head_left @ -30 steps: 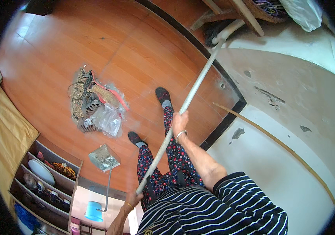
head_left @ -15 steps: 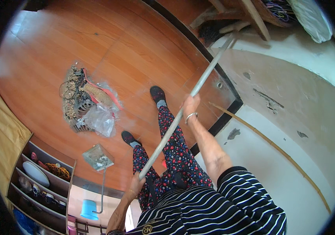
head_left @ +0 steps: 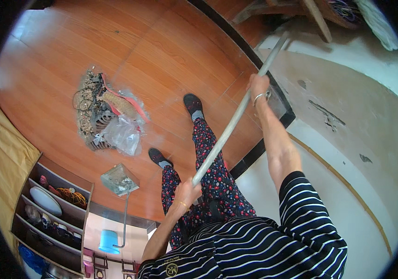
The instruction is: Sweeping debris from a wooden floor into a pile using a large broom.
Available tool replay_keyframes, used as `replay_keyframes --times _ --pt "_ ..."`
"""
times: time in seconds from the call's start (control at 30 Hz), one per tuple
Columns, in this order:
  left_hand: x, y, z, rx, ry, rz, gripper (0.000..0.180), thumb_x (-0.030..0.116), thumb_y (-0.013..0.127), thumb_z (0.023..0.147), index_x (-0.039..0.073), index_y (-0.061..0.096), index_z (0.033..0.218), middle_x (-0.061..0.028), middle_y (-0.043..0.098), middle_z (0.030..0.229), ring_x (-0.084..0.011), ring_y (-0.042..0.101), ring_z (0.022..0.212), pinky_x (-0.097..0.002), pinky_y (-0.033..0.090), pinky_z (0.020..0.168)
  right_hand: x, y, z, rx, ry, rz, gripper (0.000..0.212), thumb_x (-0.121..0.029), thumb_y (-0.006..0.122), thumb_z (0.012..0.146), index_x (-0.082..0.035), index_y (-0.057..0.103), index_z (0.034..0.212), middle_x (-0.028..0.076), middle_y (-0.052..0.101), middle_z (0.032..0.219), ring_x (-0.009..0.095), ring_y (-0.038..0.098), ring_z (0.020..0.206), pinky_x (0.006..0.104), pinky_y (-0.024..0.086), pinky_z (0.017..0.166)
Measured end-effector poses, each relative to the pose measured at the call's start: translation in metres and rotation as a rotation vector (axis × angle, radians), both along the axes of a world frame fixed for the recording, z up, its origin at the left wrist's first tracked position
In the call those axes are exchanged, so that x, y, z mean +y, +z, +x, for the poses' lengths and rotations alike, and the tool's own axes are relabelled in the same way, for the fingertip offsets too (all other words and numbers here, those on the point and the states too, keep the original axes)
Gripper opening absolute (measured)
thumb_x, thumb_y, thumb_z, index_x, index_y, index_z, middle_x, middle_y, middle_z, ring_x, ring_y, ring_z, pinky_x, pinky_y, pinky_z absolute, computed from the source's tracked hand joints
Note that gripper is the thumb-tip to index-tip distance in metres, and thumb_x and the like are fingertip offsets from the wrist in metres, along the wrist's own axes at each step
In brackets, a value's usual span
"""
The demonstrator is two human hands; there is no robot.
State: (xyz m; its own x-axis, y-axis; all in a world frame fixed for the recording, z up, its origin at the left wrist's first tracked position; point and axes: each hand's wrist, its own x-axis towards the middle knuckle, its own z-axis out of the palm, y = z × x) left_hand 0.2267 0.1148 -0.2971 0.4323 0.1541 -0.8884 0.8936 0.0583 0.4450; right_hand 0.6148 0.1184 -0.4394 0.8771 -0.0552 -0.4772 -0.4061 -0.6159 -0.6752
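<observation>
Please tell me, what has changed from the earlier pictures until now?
The right hand has slid further up the long pole, the arm stretching out toward the wall. The left hand still grips the lower end. The rubbish pile and dustpan lie unmoved on the wooden floor.

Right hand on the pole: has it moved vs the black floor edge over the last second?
Yes. The right hand has slid up the long grey pole, away from the body, and now sits over the black floor edge toward the wall, the arm stretched further out.
</observation>
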Motion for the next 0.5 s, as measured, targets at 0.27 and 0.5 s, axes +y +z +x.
replay_keyframes --times 0.27,0.5 --pt "-0.017 0.074 -0.183 0.14 0.176 -0.16 0.023 0.02 0.055 0.076 -0.001 0.053 0.085 -0.0243 0.058 0.069 -0.0373 0.06 0.069 -0.0417 0.046 0.061 -0.017 0.053 -0.197 0.114 -0.094 0.039 0.009 -0.004 0.046 0.073 0.0 0.041 0.079 0.005 0.044 0.053 0.016 0.045 0.036 0.0312 0.037 0.03" --pt "-0.051 0.092 -0.245 0.177 0.179 -0.149 0.024 0.022 0.057 0.074 0.0 0.056 0.084 -0.0223 0.059 0.072 -0.0366 0.06 0.069 -0.0412 0.046 0.062 -0.017 0.082 -0.247 0.166 -0.059 -0.035 0.014 -0.001 0.047 0.068 0.003 0.039 0.079 0.007 0.043 0.051 0.015 0.044 0.034 0.0313 0.035 0.027"
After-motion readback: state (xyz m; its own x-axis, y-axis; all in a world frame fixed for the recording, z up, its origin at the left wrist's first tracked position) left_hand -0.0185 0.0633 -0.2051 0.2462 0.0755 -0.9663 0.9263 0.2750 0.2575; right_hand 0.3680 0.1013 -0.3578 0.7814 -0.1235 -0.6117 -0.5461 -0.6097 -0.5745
